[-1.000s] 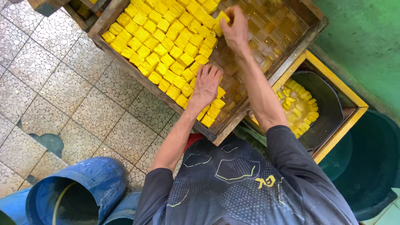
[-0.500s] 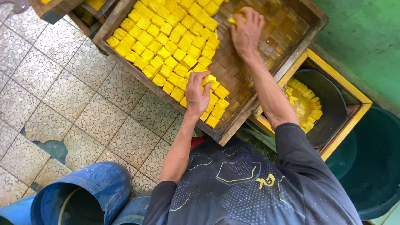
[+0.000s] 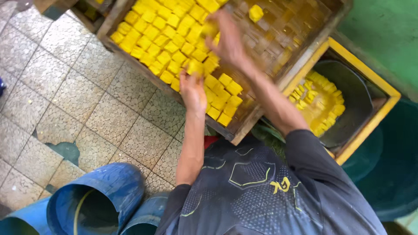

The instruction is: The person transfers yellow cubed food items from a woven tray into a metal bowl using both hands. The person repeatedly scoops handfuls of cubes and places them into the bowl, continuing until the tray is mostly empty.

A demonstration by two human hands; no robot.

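Head view: I look straight down over my own shoulders at a shallow wooden slatted tray (image 3: 261, 114) set slantwise above the pale tiled floor (image 3: 56, 100).
Cubes: small bright yellow blocks (image 3: 165, 37) packed in tight rows over the tray's left half; its right half is mostly bare slats, with one loose yellow cube (image 3: 256, 13) lying apart near the far edge.
Left hand (image 3: 193, 89): fingers curled at the near edge of the block field, pinching one yellow cube (image 3: 194, 67) at the fingertips.
Right hand (image 3: 228, 41): blurred over the middle of the tray, just where the rows end; something yellow shows at its fingers, but I cannot tell whether it grips or only touches.
Key relation: the rows run diagonally from upper left to lower right, the packed mass lying ahead and to my left; my left hand is the nearer to it, my right sits on its boundary with the bare slats.
Nearby: yellow-rimmed box (image 3: 370, 126) holding a dark metal bowl (image 3: 352, 95) with more cubes at right; blue plastic drum (image 3: 104, 196) lying on its side at lower left.
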